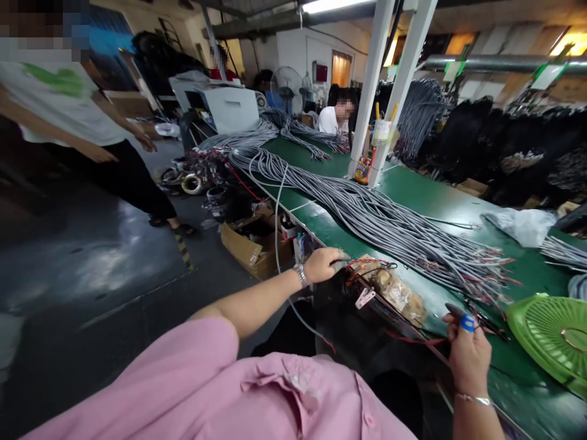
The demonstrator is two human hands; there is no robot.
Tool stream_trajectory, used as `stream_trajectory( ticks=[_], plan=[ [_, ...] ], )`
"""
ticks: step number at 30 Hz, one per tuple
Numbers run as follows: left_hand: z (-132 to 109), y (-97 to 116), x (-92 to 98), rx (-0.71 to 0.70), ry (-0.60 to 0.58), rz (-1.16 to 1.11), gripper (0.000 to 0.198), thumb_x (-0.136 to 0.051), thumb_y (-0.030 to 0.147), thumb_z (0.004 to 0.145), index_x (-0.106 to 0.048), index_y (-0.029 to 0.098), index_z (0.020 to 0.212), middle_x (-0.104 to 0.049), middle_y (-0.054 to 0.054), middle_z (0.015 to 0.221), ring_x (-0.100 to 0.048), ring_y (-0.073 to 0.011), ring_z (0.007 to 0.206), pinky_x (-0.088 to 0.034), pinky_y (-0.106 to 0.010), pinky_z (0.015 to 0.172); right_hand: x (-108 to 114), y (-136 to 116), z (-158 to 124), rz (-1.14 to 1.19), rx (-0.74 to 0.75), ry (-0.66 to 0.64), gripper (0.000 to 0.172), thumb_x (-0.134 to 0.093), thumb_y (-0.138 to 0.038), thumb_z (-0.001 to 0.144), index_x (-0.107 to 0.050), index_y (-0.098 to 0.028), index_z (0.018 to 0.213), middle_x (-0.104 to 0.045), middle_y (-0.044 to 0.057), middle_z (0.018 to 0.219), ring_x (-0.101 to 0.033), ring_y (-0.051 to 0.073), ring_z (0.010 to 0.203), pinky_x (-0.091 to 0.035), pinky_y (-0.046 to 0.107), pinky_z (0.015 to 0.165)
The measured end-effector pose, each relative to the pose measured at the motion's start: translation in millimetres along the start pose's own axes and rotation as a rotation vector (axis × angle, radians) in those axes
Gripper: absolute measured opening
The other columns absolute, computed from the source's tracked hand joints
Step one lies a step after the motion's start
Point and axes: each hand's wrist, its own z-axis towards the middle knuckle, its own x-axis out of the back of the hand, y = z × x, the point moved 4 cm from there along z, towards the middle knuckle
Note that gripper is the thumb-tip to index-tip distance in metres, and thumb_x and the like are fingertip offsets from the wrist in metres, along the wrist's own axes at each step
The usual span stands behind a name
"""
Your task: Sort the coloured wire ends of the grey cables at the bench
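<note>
My left hand [321,265] is at the table's near edge with its fingers drawn together. Its fingertips look grey and reach close to thin red and black wires [367,261]; whether they pinch one is unclear. Farther right, my right hand [470,357] is closed, with blue tape [467,322] around a finger. A dark pointed shape [454,310] shows at its fingertips, too indistinct to name. Between my hands lies a brown, lumpy, wrapped block [394,290], with a pale pink clip [365,297] at the table edge. Dark cables [490,324] lie beyond my right hand.
A long bundle of grey cables [348,198] runs over the green table [413,183]. One loose grey cable [277,232] hangs off the edge. A green fan [557,342] stands at right, a cardboard box [250,247] below left. One person [68,116] stands left; another [331,117] sits beyond.
</note>
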Motion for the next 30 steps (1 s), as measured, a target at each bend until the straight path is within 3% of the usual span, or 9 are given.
stream_trajectory(
  ticks=[4,8,14,16,19,23,26,28,30],
  plan=[
    [76.0,-4.2,-38.7,-0.230,-0.270,0.528,0.039,-0.062,0.019,0.078,-0.066,0.014,0.116,-0.064,-0.014,0.122,-0.055,-0.0255,0.117,-0.039,-0.039,0.105,1.2,14.3,14.3,0.145,-0.075,0.011,0.047,-0.051,-0.060,0.088,-0.069,-0.017,0.094,-0.063,0.007,0.078,-0.035,0.009,0.048,-0.022,0.028,0.044],
    [114.0,-18.3,-66.9,-0.258,-0.394,0.844,0.041,-0.061,0.028,0.081,-0.062,0.007,0.116,-0.061,-0.020,0.118,-0.055,-0.0278,0.109,-0.040,-0.039,0.099,-0.9,19.1,10.4,0.215,-0.046,0.024,0.046,-0.053,-0.057,0.089,-0.068,-0.014,0.094,-0.063,0.005,0.077,-0.034,0.007,0.048,-0.023,0.025,0.045],
    [111.3,-35.9,-59.2,-0.311,-0.578,1.043,0.043,-0.051,0.051,0.086,-0.064,0.013,0.103,-0.063,-0.015,0.100,-0.058,-0.0279,0.096,-0.043,-0.039,0.088,-1.2,23.0,10.0,0.286,-0.038,0.018,0.045,-0.052,-0.054,0.091,-0.068,-0.013,0.102,-0.062,0.004,0.075,-0.032,0.006,0.049,-0.022,0.022,0.044],
    [111.4,-37.3,-53.6,-0.356,-0.568,1.043,0.044,-0.051,0.054,0.086,-0.064,0.015,0.103,-0.061,-0.015,0.112,-0.057,-0.0284,0.103,-0.041,-0.039,0.092,-1.1,23.5,10.1,0.286,-0.025,0.005,0.044,-0.051,-0.053,0.092,-0.068,-0.014,0.103,-0.062,0.004,0.075,-0.033,0.007,0.049,-0.023,0.022,0.044],
    [115.4,-37.0,-52.0,-0.357,-0.531,1.021,0.049,-0.051,0.051,0.087,-0.060,0.014,0.116,-0.056,-0.016,0.127,-0.054,-0.0279,0.114,-0.038,-0.037,0.099,-0.8,23.9,9.1,0.288,-0.011,-0.001,0.044,-0.050,-0.052,0.092,-0.068,-0.014,0.103,-0.061,0.003,0.074,-0.033,0.007,0.048,-0.023,0.022,0.044],
    [121.7,-35.9,-55.3,-0.241,-0.549,1.082,0.063,-0.052,0.056,0.084,-0.052,0.011,0.128,-0.063,-0.019,0.118,-0.059,-0.0286,0.106,-0.039,-0.036,0.094,-0.3,24.2,8.3,0.310,-0.006,0.012,0.042,-0.051,-0.052,0.092,-0.068,-0.015,0.102,-0.061,0.003,0.074,-0.033,0.007,0.048,-0.023,0.022,0.043],
    [123.7,-33.0,-53.5,-0.149,-0.651,1.137,0.063,-0.054,0.064,0.079,-0.060,0.014,0.116,-0.070,-0.015,0.096,-0.064,-0.0280,0.090,-0.042,-0.034,0.080,-0.4,24.4,9.1,0.321,-0.012,0.013,0.042,-0.052,-0.052,0.091,-0.068,-0.015,0.103,-0.061,0.003,0.075,-0.032,0.006,0.048,-0.022,0.021,0.043],
    [126.9,-26.1,-47.8,-0.124,-0.686,1.084,0.048,-0.058,0.061,0.076,-0.066,0.018,0.097,-0.070,-0.009,0.082,-0.064,-0.0244,0.081,-0.040,-0.030,0.071,-0.6,24.9,9.9,0.329,-0.023,0.006,0.042,-0.052,-0.053,0.091,-0.068,-0.015,0.102,-0.061,0.003,0.075,-0.032,0.006,0.048,-0.021,0.021,0.043],
    [136.9,-11.2,-34.4,-0.132,-0.573,0.916,0.032,-0.061,0.050,0.076,-0.066,0.019,0.079,-0.067,-0.004,0.070,-0.062,-0.0200,0.074,-0.038,-0.027,0.065,-1.1,25.4,10.6,0.336,-0.035,-0.009,0.042,-0.053,-0.053,0.090,-0.068,-0.014,0.101,-0.061,0.003,0.076,-0.032,0.006,0.047,-0.021,0.021,0.043]
  ],
)
